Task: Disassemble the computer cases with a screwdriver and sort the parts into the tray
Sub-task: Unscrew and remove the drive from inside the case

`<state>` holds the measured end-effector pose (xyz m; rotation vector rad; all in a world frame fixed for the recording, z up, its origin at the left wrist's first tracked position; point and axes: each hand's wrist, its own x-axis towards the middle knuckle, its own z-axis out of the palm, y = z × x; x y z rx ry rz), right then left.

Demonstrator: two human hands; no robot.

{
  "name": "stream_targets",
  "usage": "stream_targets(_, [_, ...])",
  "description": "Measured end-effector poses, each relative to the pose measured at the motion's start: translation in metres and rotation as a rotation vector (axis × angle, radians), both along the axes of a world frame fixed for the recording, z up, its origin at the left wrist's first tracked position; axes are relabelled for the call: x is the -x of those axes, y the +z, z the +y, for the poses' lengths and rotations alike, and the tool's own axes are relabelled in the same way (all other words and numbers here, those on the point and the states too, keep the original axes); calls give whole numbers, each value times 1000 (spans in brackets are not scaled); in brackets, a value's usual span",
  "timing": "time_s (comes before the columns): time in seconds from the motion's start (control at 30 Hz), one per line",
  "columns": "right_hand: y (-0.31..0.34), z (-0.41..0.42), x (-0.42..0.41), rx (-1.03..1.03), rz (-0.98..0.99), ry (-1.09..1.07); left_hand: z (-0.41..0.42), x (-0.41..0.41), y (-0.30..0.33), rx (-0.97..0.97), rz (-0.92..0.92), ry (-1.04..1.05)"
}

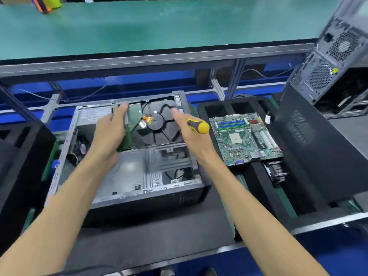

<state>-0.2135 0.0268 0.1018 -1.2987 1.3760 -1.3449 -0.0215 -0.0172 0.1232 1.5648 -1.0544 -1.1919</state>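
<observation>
An open computer case (127, 188) lies flat on a black mat in front of me. A hard drive (157, 124), its black underside and green circuit board showing, is tilted up at the case's back. My left hand (111, 132) grips the drive's left edge by the green board. My right hand (187, 134) is at the drive's right edge and holds a screwdriver (199, 126) with a yellow and black handle; its shaft is hidden. To the right stands a black foam tray (264, 196), and in it lies a green motherboard (247, 138).
A second computer case (334, 62) stands upright at the far right, behind a black side panel (318, 148). Another black foam tray (18, 156) sits at the left. A green-topped bench (159, 26) runs across the back.
</observation>
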Motion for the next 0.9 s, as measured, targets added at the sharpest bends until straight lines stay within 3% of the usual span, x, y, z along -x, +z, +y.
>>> stream_targets(0.2, [33,54,121,-30,87,-190,5,136,-11,-19,128,-389])
stream_targets(0.37, [26,119,209,-124,559,-470,26,250,-47,71,-166,-736])
stream_targets(0.5, [-23,148,254,-412,846,-554,48,314,-75,56,-258,-1009])
stream_targets(0.67, [-86,174,274,-615,870,-525,68,345,-100,3,-322,-1169])
stream_targets(0.9, [-135,170,270,-830,834,-368,68,341,-107,-60,-344,-1211])
